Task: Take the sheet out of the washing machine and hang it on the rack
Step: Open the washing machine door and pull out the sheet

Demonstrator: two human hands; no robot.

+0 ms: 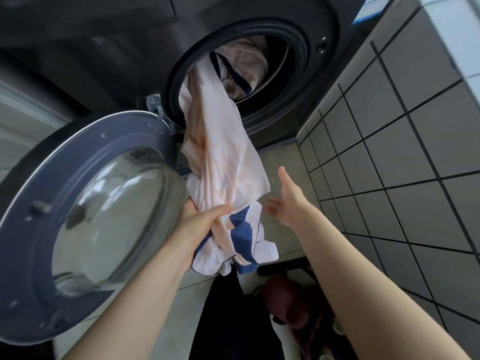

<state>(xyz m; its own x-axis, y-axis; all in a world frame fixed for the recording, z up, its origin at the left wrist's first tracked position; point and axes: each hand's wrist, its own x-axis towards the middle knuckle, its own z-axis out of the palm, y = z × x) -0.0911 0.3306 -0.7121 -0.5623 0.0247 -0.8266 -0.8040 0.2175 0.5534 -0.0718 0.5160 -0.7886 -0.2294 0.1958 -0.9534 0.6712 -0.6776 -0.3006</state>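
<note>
A pale pink sheet with blue bands hangs out of the round drum opening of the dark washing machine. Part of the sheet is still bunched inside the drum. My left hand grips the sheet's lower bunched end, well out in front of the machine. My right hand is stretched out just to the right of the sheet, fingers straight, holding nothing. No rack is in view.
The machine's door, with its glass bowl, stands swung open on the left, close to my left forearm. A grey tiled wall runs along the right. Dark clothing and a reddish item lie low between my arms.
</note>
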